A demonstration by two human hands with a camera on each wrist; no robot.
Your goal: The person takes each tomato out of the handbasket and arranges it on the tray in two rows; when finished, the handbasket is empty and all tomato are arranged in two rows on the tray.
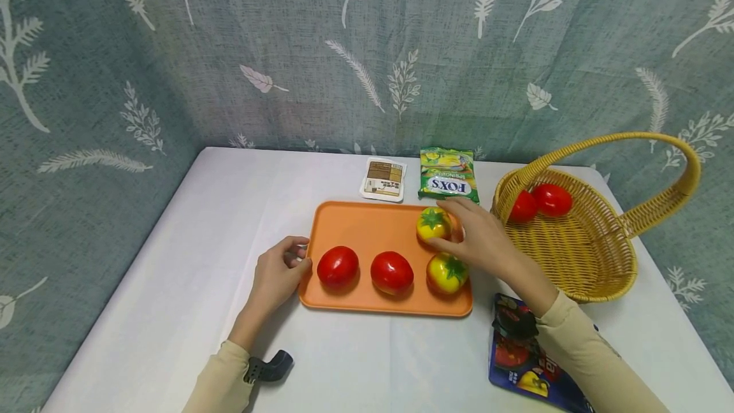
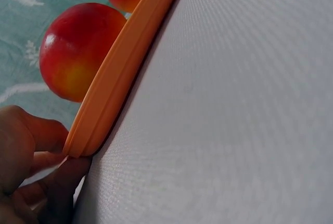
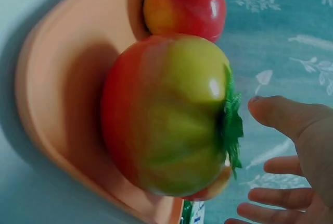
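Observation:
An orange tray [image 1: 367, 222] carries two red tomatoes [image 1: 338, 268] [image 1: 392, 273] along its front. At its right end sit two yellow-green tomatoes with green leafy tops, a rear one [image 1: 432, 224] and a front one [image 1: 447, 274]. My left hand [image 1: 279, 273] pinches the tray's left rim; in the left wrist view the thumb lies low at the corner. Over the tray's right end, my right hand [image 1: 478, 234] has its thumb and fingers spread about the rear yellow-green tomato. The right wrist view shows a gap between thumb and fingers.
A yellow wicker basket [image 1: 596, 260] with a tall handle stands at the right, holding two red tomatoes [image 1: 552, 200]. Behind the tray lie a green Fox's packet [image 1: 448, 174] and a small white pack [image 1: 384, 179]. A dark printed packet [image 1: 516, 362] lies under the right forearm.

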